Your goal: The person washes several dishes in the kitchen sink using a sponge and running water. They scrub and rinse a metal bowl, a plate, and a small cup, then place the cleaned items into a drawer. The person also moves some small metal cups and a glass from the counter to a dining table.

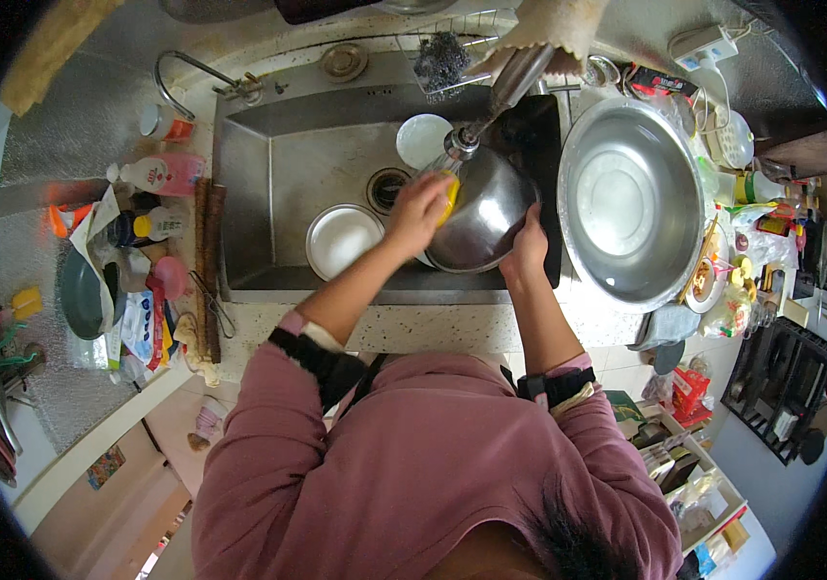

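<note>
My left hand (419,210) presses a yellow sponge or scrubber (448,199) against the side of a shiny metal bowl (482,217). The bowl is tilted in the right part of the steel sink (312,159), and my right hand (527,243) grips its right rim. Just above the sponge hangs the faucet spout (466,139), with what looks like water coming from it. A white bowl (344,239) lies left of my left forearm. Behind my left hand is a smaller pale bowl (424,140), near the drain (387,190).
Right of the sink stands a large metal basin (631,203). Behind the sink, a wire rack (486,43) holds a dark steel-wool scourer (441,64). A second, curved tap (188,80), bottles (167,174) and long brown roots (209,275) line the left side.
</note>
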Tool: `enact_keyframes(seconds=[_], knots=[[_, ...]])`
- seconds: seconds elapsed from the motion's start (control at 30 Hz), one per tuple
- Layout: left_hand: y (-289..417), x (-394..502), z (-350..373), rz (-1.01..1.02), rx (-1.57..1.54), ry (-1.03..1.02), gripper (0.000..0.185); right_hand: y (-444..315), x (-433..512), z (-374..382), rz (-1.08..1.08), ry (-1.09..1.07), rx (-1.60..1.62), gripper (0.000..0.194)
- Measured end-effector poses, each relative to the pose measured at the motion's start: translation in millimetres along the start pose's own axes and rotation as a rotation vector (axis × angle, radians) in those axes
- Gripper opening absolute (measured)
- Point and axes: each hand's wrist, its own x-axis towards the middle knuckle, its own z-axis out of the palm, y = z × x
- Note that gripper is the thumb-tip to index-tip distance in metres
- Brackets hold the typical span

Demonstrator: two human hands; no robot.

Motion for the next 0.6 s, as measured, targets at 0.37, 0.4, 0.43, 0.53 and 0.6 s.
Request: enact_keyframes(seconds=[0.37, 0.4, 0.43, 0.53, 0.6], knots=[[34.8, 77.2, 3.9, -0.456, 0.153, -0.323, 0.029, 22.9, -6.9, -24.2, -0.527, -0.21, -0.976, 0.048], [20.6, 88.5, 1.6, -0.564, 0.168, -0.397, 0.033, 17.5, -9.9, -25.3, -0.422, -0.201, -0.979, 0.048], [1.4, 94.0, -8.7, -0.545, 0.206, -0.48, 0.039, 10.5, -14.0, -27.7, -0.397, -0.222, -0.914, 0.046], [-46.6, 80.3, -17.8, -0.912, -0.633, -0.365, 0.04, -5.5, -20.0, -25.3, -0.316, -0.245, -0.579, 0.041], [-63.9, 51.8, -7.1, -0.985, -0.901, -0.156, 0.043, -9.6, -17.8, -19.6, -0.259, -0.18, -0.371, 0.043]])
